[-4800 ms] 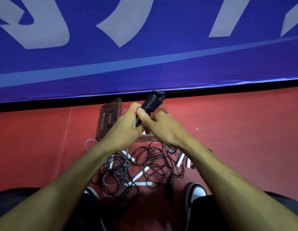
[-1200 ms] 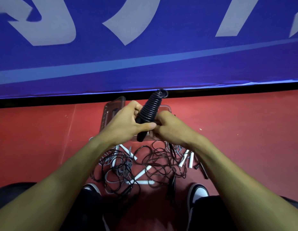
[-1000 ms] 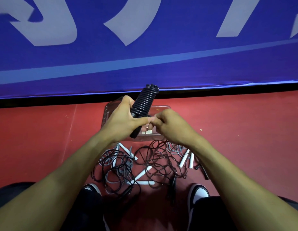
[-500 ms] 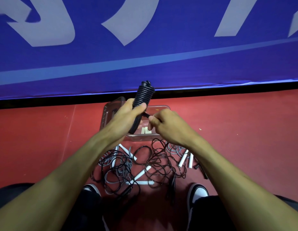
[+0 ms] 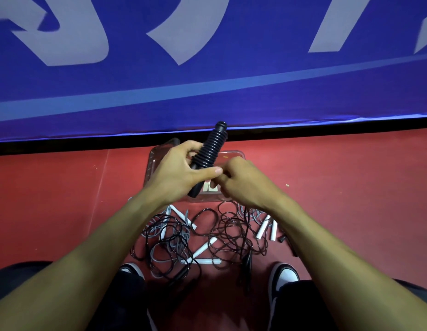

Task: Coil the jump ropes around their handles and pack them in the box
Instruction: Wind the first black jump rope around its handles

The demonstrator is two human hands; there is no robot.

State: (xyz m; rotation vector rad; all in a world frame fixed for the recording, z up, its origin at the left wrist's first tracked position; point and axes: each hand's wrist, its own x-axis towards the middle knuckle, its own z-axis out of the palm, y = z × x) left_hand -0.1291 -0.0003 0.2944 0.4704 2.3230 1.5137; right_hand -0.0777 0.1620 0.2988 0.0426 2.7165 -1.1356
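Observation:
My left hand (image 5: pixel 177 174) grips a black jump rope (image 5: pixel 208 151) whose cord is coiled tightly around its handles; the bundle points up and away, tilted right. My right hand (image 5: pixel 243 180) is closed at the bundle's lower end, fingertips touching my left thumb; what it pinches is hidden. Both hands hover over a clear plastic box (image 5: pixel 229 155) on the red floor. A tangle of loose black and grey ropes (image 5: pixel 200 237) with white handles (image 5: pixel 263 229) lies between the box and my feet.
A blue banner with pale lettering (image 5: pixel 207 68) hangs just behind the box, with a black strip at its base. My two black-and-white shoes (image 5: pixel 283 274) flank the rope pile. Red floor (image 5: pixel 351 187) stretches to both sides.
The coiled bundle has tilted slightly and shifted right, and my left thumb now lies across it. My right hand has closed in against the left thumb at the bundle's lower end.

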